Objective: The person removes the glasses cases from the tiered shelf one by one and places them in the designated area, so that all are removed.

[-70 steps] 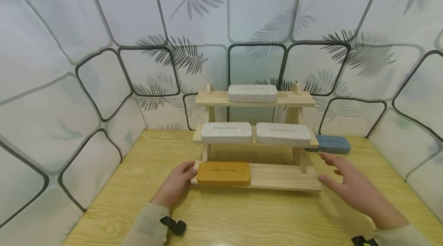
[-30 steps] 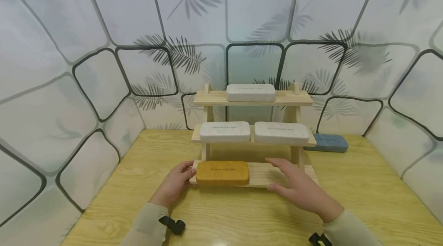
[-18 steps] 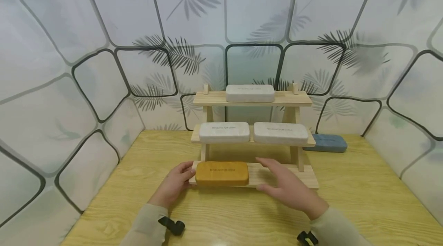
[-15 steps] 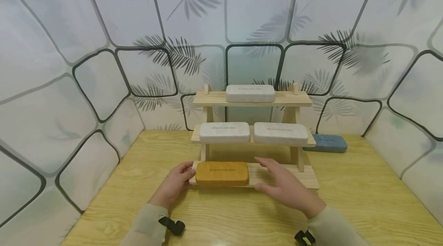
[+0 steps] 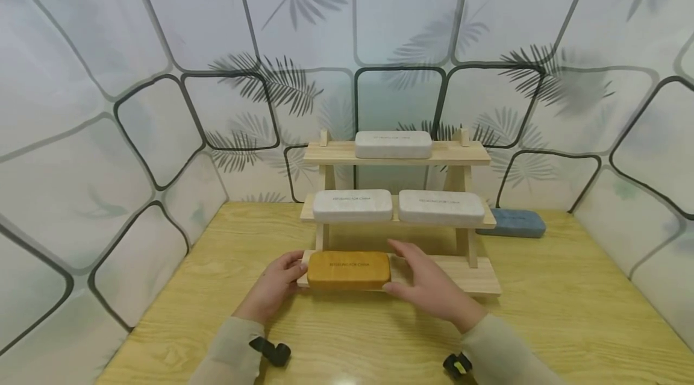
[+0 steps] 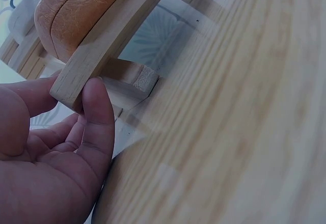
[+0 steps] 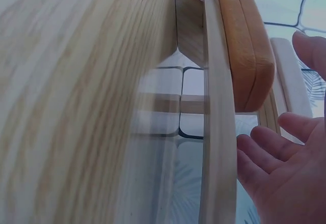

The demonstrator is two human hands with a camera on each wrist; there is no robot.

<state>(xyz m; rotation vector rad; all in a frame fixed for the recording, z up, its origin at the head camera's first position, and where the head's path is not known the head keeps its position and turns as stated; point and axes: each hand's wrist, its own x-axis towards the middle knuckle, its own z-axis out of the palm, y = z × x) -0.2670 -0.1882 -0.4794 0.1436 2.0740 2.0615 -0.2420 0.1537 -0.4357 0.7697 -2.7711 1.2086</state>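
Observation:
An orange glasses case (image 5: 349, 270) lies on the left half of the bottom step of a three-tier wooden display stand (image 5: 466, 276). With thumb and fingers my left hand (image 5: 271, 287) pinches the left end of that bottom board, as the left wrist view shows at the board end (image 6: 76, 81). At the case's right end is my right hand (image 5: 428, 285), thumb and fingers spread apart, palm facing the case. In the right wrist view, the right hand's fingers (image 7: 265, 158) extend beside the board, just short of the orange case (image 7: 249, 56).
Two white glasses cases, a left one (image 5: 352, 205) and a right one (image 5: 441, 206), fill the middle step. Another white case (image 5: 393, 145) sits on the top step. Behind the stand's right side, a blue case (image 5: 515, 223) rests on the wooden table (image 5: 347, 343). Patterned cloth walls (image 5: 162, 132) surround it.
My right hand has moved left from beyond the stand's right end, over the bottom step, to the orange case's right end. The left hand has kept its grip on the board.

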